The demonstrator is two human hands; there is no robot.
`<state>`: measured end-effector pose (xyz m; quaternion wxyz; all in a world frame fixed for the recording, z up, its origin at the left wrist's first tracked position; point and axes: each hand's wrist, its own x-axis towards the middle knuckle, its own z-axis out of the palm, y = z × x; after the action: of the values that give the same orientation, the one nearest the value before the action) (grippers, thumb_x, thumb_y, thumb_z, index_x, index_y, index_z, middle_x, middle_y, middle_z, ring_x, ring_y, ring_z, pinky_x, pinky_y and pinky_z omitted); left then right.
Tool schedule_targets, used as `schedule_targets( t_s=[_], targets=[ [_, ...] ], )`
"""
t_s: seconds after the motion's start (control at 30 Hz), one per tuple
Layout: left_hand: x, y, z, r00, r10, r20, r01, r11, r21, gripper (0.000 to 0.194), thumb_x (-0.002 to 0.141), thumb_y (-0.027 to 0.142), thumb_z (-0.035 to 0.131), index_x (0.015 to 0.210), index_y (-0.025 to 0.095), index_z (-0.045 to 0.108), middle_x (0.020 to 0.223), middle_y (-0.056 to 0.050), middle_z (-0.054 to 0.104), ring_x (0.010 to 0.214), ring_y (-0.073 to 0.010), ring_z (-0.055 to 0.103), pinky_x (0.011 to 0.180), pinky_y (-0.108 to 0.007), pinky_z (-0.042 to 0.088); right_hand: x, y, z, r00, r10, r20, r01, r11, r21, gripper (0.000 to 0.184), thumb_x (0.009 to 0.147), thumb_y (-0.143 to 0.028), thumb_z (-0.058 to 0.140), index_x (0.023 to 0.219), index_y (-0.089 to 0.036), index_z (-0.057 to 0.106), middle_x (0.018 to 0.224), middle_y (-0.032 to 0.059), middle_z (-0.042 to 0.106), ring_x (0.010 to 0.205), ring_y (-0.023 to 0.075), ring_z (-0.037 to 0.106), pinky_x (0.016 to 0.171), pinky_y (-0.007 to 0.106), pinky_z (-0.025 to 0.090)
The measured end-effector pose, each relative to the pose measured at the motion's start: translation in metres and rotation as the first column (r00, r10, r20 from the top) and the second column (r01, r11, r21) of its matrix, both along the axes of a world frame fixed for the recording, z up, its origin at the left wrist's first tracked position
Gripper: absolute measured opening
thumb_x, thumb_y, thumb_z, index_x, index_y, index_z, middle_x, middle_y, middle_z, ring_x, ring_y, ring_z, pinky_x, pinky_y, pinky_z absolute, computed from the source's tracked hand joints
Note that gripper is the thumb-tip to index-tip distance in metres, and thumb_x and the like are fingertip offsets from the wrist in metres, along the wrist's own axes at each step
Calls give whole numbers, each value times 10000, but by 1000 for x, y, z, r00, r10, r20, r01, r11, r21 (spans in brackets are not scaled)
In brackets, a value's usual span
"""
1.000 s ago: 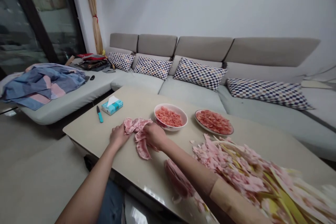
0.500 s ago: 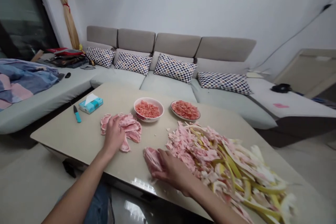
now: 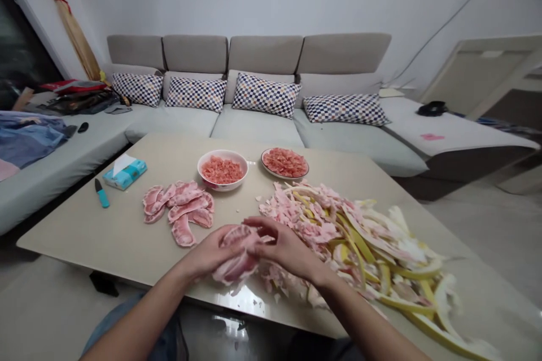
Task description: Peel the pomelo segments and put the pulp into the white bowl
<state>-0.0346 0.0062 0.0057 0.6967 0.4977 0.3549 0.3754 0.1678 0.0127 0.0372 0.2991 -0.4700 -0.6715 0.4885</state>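
Both hands hold one pink pomelo segment [image 3: 236,262] over the table's near edge. My left hand [image 3: 209,254] cups it from below and my right hand [image 3: 283,247] pinches its top. Several other pink segments [image 3: 180,211] lie on the beige table [image 3: 105,237] to the left. A big heap of pink and yellow peel [image 3: 359,237] lies to the right. Behind stand a white bowl [image 3: 222,170] and a plate [image 3: 285,163], both filled with red pulp.
A blue-handled knife [image 3: 101,193] and a teal tissue pack [image 3: 125,172] lie at the table's left. A grey corner sofa [image 3: 254,130] with checked cushions runs behind, with clothes [image 3: 21,141] piled on its left part.
My left hand left the segments on the table and joined my right hand, which lifted a segment off the table. The view swung to the right.
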Motion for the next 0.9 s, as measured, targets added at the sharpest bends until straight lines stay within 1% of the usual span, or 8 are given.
schedule_targets(
  t_s=[0.1,0.17,0.23,0.33,0.47,0.53,0.7,0.9],
  targets=[
    [11,1,-1,970,216,110,-196,966,-170,474,742,329,724,1168,206,557,1094,-93,662,978,-223,644,836,-317,488,-3,0,-4,985,-170,-22,171,983,61,391,804,-338,629,1165,-196,584,1237,95,596,961,205,627,868,363,492],
    [16,2,-1,940,312,138,-272,929,-250,554,724,302,741,1209,221,486,1076,-86,654,892,-206,663,744,-301,512,-7,-4,-7,987,-161,-3,161,985,69,497,791,-368,654,1241,-200,525,1272,109,568,924,201,638,838,363,503],
    [20,2,0,927,351,132,-307,912,-271,629,710,279,751,1244,248,421,1064,-73,652,841,-199,673,673,-288,521,-12,-10,-9,995,-97,10,96,993,64,629,769,-356,686,1331,-217,441,1284,111,556,901,198,642,816,356,510],
    [24,-1,2,928,348,132,-316,924,-214,634,716,258,745,1246,270,397,1087,-60,651,908,-205,672,726,-295,530,-14,-16,-9,999,-50,22,48,997,66,682,774,-300,674,1381,-212,377,1251,111,567,897,189,629,823,343,504],
    [25,-3,4,938,334,98,-326,941,-90,538,754,248,703,1218,253,429,1129,-68,647,1015,-221,643,863,-333,503,-11,-15,-3,1000,-7,-10,7,1000,-18,642,799,-245,613,1386,-210,356,1184,102,578,788,156,616,714,299,514],
    [25,-3,4,941,335,49,-334,942,-24,522,765,241,682,1221,241,429,1116,-71,653,1031,-225,634,901,-349,485,-11,-14,1,1000,14,-25,-14,1000,-19,634,811,-222,579,1397,-203,339,1131,94,594,765,150,610,679,284,511],
    [23,-2,6,934,349,-74,-338,932,128,493,772,241,648,1215,211,435,1128,-77,648,1065,-220,612,943,-347,449,-13,-16,1,998,23,54,-30,990,141,673,780,-149,555,1410,-202,327,1007,58,625,733,147,594,695,291,504],
    [22,-6,10,918,361,-166,-328,924,197,494,747,188,639,1201,216,446,1155,-71,633,1066,-204,602,942,-320,436,-16,-18,-10,986,-47,158,-2,954,298,724,744,-130,565,1424,-126,316,1197,161,569,888,209,608,793,347,505]
  ],
)
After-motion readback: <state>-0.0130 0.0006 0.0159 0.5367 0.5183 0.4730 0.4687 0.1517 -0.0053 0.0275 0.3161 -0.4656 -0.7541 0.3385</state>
